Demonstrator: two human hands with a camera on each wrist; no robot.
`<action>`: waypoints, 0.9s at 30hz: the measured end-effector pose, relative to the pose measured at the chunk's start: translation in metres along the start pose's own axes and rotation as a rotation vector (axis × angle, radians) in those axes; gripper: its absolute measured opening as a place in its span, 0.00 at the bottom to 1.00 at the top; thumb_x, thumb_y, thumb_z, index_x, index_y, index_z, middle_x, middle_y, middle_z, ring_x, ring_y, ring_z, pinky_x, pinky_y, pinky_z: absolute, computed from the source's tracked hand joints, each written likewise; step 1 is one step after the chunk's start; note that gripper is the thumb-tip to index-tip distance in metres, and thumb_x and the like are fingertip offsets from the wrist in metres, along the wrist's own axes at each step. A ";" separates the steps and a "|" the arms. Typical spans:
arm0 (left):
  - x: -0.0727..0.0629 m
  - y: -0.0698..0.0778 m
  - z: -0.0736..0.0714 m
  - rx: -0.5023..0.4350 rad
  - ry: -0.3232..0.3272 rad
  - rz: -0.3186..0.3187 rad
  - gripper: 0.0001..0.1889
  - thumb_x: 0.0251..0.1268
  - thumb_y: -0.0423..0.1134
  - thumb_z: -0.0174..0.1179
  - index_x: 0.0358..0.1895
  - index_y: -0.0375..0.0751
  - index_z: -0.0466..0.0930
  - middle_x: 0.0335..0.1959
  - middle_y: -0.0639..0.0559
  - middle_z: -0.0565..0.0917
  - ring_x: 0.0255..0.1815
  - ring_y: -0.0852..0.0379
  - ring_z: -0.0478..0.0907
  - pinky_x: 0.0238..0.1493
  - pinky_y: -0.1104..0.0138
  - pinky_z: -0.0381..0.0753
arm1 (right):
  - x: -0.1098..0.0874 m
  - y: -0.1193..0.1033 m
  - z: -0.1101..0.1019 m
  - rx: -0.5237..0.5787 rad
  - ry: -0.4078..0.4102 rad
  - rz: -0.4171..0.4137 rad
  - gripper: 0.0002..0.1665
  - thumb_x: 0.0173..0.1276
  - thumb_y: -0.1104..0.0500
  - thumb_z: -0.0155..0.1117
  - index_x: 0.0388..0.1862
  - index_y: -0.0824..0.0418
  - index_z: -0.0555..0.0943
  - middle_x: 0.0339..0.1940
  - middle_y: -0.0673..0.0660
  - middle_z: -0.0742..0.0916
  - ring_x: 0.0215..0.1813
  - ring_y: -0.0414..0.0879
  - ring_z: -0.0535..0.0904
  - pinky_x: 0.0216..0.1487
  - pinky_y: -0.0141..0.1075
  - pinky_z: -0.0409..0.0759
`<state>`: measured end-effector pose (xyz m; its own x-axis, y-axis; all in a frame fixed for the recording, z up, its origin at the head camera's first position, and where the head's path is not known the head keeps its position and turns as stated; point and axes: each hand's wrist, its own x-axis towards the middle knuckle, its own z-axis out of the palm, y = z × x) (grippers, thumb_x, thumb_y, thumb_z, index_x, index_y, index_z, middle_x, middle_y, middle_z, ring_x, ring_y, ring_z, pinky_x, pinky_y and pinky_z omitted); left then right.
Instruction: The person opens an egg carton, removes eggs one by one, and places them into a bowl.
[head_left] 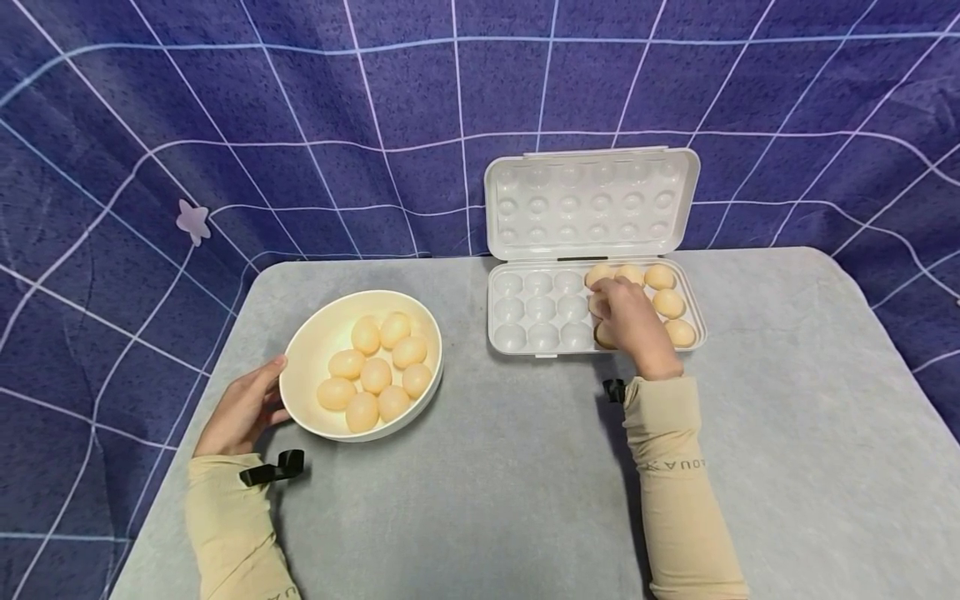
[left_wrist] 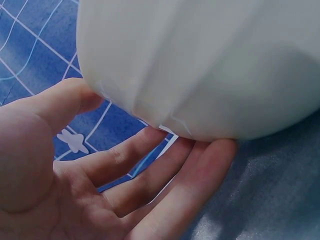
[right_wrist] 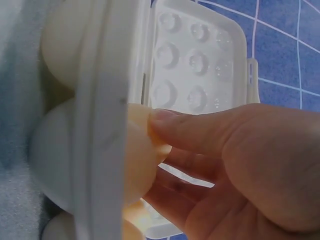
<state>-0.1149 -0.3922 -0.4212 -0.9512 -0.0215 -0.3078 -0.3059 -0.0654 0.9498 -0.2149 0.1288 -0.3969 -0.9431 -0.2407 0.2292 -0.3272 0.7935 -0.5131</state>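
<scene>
At the left, my left hand point(head_left: 240, 408) holds the side of a cream bowl point(head_left: 303, 367), thumb near the rim and fingertips point(left_wrist: 222, 147) against the outer wall. Several pale brown eggs point(head_left: 376, 375) lie inside. To the right stands a hinged egg carton point(head_left: 540, 353), its lid point(head_left: 592, 200) raised. Over its lower tray, my right hand point(head_left: 633, 321) pinches an egg point(right_wrist: 159, 142) between thumb and fingers; the hand partly hides it. Around it, other eggs point(head_left: 667, 303) sit in the carton's right half, while bare cups point(head_left: 540, 309) show in the left half.
Both objects stand on a grey tabletop point(head_left: 480, 500). Behind it hangs a dark blue curtain point(head_left: 375, 100) with a pale grid, right behind the raised lid. A star-shaped tag point(head_left: 193, 222) is at the left. Black straps point(head_left: 273, 468) circle the wrists.
</scene>
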 end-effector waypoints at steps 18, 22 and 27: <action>-0.001 0.001 -0.005 0.007 0.006 0.001 0.07 0.78 0.48 0.51 0.46 0.56 0.78 0.38 0.61 0.87 0.39 0.65 0.85 0.37 0.67 0.87 | 0.004 -0.024 -0.006 0.066 0.057 -0.102 0.15 0.68 0.77 0.53 0.52 0.76 0.78 0.50 0.73 0.82 0.55 0.67 0.77 0.61 0.55 0.74; -0.001 0.000 -0.003 -0.006 0.003 -0.002 0.07 0.78 0.48 0.52 0.46 0.56 0.79 0.39 0.62 0.87 0.39 0.65 0.85 0.37 0.67 0.87 | 0.004 -0.031 -0.004 0.075 0.039 -0.090 0.16 0.69 0.76 0.52 0.54 0.76 0.77 0.53 0.73 0.81 0.58 0.67 0.75 0.63 0.55 0.73; -0.001 0.001 0.001 -0.019 0.009 -0.009 0.07 0.77 0.48 0.53 0.45 0.55 0.79 0.39 0.62 0.87 0.40 0.66 0.85 0.38 0.67 0.88 | 0.006 -0.047 -0.001 0.076 0.034 -0.116 0.15 0.70 0.75 0.54 0.54 0.76 0.78 0.54 0.73 0.81 0.58 0.68 0.75 0.64 0.55 0.72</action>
<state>-0.1143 -0.3908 -0.4202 -0.9481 -0.0296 -0.3167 -0.3133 -0.0846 0.9459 -0.2053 0.0901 -0.3705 -0.8968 -0.3079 0.3177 -0.4382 0.7168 -0.5423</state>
